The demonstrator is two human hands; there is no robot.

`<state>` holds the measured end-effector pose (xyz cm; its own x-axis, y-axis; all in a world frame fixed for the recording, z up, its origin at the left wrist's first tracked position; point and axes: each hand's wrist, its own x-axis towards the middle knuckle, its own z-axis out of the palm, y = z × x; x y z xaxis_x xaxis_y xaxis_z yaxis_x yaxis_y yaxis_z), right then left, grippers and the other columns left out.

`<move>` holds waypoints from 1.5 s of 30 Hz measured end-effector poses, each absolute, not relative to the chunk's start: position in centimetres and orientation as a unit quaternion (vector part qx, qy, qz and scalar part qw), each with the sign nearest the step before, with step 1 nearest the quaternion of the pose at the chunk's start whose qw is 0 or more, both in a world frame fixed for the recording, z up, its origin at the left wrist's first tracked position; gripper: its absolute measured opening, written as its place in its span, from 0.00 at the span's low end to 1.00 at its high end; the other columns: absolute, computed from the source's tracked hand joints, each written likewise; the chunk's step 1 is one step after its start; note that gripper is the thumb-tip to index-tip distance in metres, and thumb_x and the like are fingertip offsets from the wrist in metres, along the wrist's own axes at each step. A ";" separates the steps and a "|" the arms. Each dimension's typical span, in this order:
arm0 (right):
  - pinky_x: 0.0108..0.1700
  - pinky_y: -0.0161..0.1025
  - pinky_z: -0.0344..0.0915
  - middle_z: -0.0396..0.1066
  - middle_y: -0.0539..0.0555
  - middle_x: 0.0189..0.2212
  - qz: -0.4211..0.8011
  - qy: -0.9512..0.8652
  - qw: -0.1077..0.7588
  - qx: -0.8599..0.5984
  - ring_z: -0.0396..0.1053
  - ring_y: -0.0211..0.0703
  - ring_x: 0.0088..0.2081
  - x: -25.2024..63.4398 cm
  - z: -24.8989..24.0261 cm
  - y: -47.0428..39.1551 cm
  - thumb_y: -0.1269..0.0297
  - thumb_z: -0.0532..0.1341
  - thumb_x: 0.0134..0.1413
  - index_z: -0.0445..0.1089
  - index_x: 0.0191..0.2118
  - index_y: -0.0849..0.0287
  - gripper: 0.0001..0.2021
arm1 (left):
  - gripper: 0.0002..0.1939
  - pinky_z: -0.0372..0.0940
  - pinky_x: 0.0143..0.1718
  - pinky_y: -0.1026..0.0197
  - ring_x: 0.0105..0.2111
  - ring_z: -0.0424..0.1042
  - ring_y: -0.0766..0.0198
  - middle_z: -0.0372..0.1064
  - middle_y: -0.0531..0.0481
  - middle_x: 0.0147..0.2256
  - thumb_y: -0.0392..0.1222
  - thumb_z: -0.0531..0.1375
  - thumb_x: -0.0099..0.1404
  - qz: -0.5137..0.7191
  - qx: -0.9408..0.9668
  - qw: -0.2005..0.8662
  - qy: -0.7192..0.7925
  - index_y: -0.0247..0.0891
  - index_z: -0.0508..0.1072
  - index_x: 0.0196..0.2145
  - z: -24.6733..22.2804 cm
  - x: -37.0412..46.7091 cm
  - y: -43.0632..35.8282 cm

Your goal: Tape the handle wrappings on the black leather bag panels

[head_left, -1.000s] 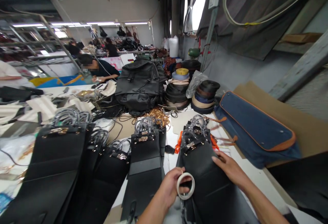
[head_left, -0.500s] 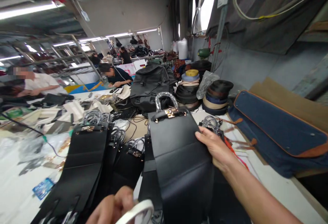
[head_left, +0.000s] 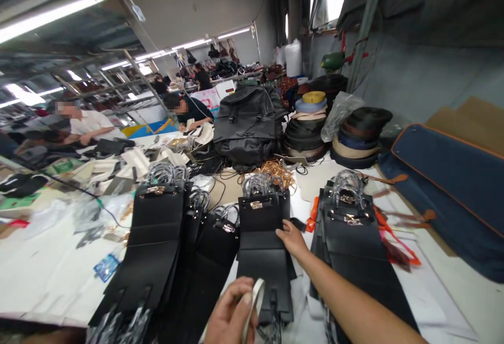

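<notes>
My left hand [head_left: 232, 310] is closed around a roll of white tape [head_left: 258, 299], low in the middle of the view. My right hand [head_left: 293, 238] reaches to the right edge of the middle stack of black bag panels [head_left: 262, 265], its thumb and index finger slightly apart and touching the edge. The panels have plastic-wrapped handles [head_left: 255, 184] and a gold clasp [head_left: 255, 205]. Another stack of black bag panels [head_left: 354, 249] lies right of my forearm. On the left are more black bag panels [head_left: 153, 249], fanned and overlapping.
Behind the stacks stand a black backpack [head_left: 250, 123] and strap rolls [head_left: 305, 134]. A blue bag with orange trim [head_left: 452, 176] lies at the right. Scraps [head_left: 136, 163] and a blue packet [head_left: 106, 268] are on the left. Co-workers [head_left: 92, 126] sit beyond the table.
The black bag panel my right hand held up is out of that hand; a panel now tops the right stack. My right hand is at the middle stack. The view has shifted.
</notes>
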<state>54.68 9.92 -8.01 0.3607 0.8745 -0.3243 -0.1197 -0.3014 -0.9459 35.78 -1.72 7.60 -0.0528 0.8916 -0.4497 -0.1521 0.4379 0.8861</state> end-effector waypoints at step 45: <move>0.28 0.32 0.55 0.66 0.45 0.22 0.366 -0.458 0.439 -0.681 0.63 0.35 0.25 70.6 1.9 -5.5 0.70 0.61 0.46 0.69 0.24 0.57 0.04 | 0.16 0.57 0.14 0.70 0.11 0.63 0.69 0.68 0.54 0.13 0.54 0.60 0.60 0.058 0.506 0.756 0.411 0.36 0.70 0.32 0.7 56.1 2.2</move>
<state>70.56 -5.47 1.91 0.3124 0.9451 -0.0956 0.3038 -0.1948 -0.9326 56.07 2.21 0.72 0.6551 0.5043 -0.5627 0.3288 0.4802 0.8132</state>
